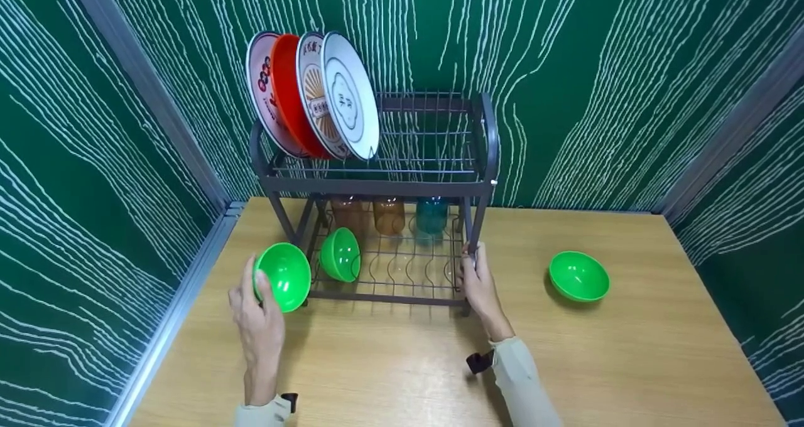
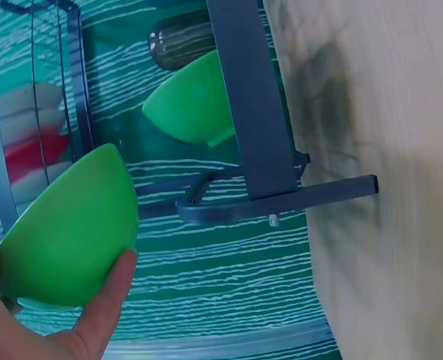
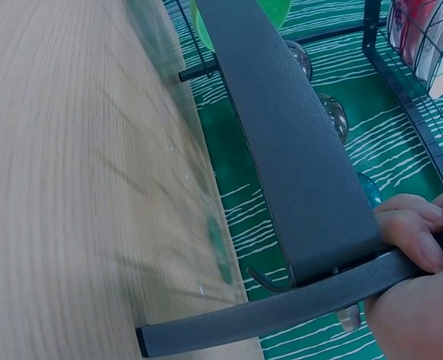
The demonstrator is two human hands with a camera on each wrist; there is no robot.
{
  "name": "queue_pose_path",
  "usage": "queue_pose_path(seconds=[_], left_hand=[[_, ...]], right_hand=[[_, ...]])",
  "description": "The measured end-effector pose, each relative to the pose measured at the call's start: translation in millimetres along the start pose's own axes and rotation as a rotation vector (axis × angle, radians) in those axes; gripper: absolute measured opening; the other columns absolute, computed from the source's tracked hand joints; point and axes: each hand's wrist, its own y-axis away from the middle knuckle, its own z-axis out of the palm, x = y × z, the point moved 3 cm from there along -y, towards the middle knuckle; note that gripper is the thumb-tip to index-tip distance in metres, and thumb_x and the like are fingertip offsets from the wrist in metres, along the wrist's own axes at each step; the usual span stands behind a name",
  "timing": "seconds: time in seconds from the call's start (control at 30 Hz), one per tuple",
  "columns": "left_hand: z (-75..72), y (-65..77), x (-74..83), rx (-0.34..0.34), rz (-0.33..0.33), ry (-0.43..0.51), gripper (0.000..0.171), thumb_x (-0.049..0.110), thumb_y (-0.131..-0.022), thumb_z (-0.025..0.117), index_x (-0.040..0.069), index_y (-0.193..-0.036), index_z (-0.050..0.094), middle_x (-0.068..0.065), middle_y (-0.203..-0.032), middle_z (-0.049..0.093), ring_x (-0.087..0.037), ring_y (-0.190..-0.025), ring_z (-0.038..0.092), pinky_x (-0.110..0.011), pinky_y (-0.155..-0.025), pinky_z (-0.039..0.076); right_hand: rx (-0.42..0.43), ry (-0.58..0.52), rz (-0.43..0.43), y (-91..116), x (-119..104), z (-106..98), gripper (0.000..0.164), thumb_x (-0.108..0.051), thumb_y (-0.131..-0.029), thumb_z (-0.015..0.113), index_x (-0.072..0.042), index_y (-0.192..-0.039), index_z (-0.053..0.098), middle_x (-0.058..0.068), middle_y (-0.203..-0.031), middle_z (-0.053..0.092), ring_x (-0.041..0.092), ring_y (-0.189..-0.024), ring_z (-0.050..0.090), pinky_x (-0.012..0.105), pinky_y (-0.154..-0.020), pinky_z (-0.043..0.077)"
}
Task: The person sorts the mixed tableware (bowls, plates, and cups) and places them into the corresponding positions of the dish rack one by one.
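My left hand (image 1: 259,320) grips a green bowl (image 1: 286,277) by its rim, thumb on one side and fingers on the other, at the front left of a dark two-tier dish rack (image 1: 377,187). In the left wrist view the bowl (image 2: 75,232) hangs tilted beside the rack frame. A second green bowl (image 1: 340,255) leans on its side in the lower tier, at the left. My right hand (image 1: 480,289) holds the rack's front right leg; the right wrist view shows fingers (image 3: 412,229) curled round the dark bar (image 3: 281,322).
Several plates (image 1: 350,97) stand upright in the upper tier's left half. Brown, amber (image 1: 389,216) and teal glasses (image 1: 432,216) sit at the back of the lower tier. A third green bowl (image 1: 579,276) rests on the wooden table (image 1: 653,351) at the right. Green patterned walls surround the table.
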Motion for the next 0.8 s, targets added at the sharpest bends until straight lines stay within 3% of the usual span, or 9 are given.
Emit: queue_pose_path(seconds=[0.1,0.23,0.33,0.57,0.8], left_hand=[[5.9,-1.7,4.4,0.039,0.099,-0.049,0.045,0.026,-0.109,0.051,0.017,-0.152,0.051,-0.026,-0.113,0.049,-0.036,-0.100,0.050,-0.058,-0.077,0.050],[13.3,-2.9,9.5,0.072,0.201,-0.101,0.044,0.022,-0.106,0.057,0.016,-0.149,0.055,-0.027,-0.108,0.049,-0.035,-0.099,0.049,-0.053,-0.072,0.052],[19.4,-3.0,14.0,0.071,0.239,-0.137,0.045,0.024,-0.105,0.059,0.018,-0.149,0.055,-0.026,-0.110,0.048,-0.034,-0.099,0.050,-0.052,-0.070,0.055],[35.7,-5.7,22.5,0.081,0.325,-0.233,0.048,0.028,-0.102,0.065,0.026,-0.149,0.056,-0.026,-0.108,0.047,-0.033,-0.078,0.052,-0.044,-0.053,0.054],[49.2,-9.3,26.8,0.119,0.380,-0.334,0.050,0.029,-0.097,0.073,0.027,-0.145,0.060,-0.029,-0.111,0.049,-0.038,-0.085,0.055,-0.048,-0.057,0.057]], right_hand=[[-0.005,-0.012,-0.030,-0.8,-0.8,0.1,0.012,-0.018,-0.113,0.032,-0.016,-0.121,0.041,0.012,-0.078,0.038,0.022,-0.060,0.035,0.023,-0.049,0.031],[-0.009,-0.036,-0.050,-0.9,-1.9,0.5,0.011,-0.013,-0.113,0.032,-0.012,-0.120,0.041,0.009,-0.075,0.037,0.020,-0.057,0.035,0.023,-0.048,0.030],[-0.007,-0.049,-0.036,-1.6,-0.7,-0.1,0.011,-0.013,-0.113,0.032,-0.012,-0.120,0.041,0.010,-0.076,0.038,0.016,-0.057,0.037,0.023,-0.049,0.031],[-0.008,-0.059,-0.046,-1.3,0.0,0.4,0.010,-0.015,-0.113,0.034,-0.010,-0.118,0.041,0.019,-0.077,0.037,0.016,-0.058,0.035,0.022,-0.049,0.029],[0.001,-0.048,-0.025,-1.4,0.7,1.1,0.011,-0.014,-0.113,0.033,-0.013,-0.120,0.042,0.012,-0.077,0.039,0.014,-0.060,0.036,0.022,-0.051,0.030]])
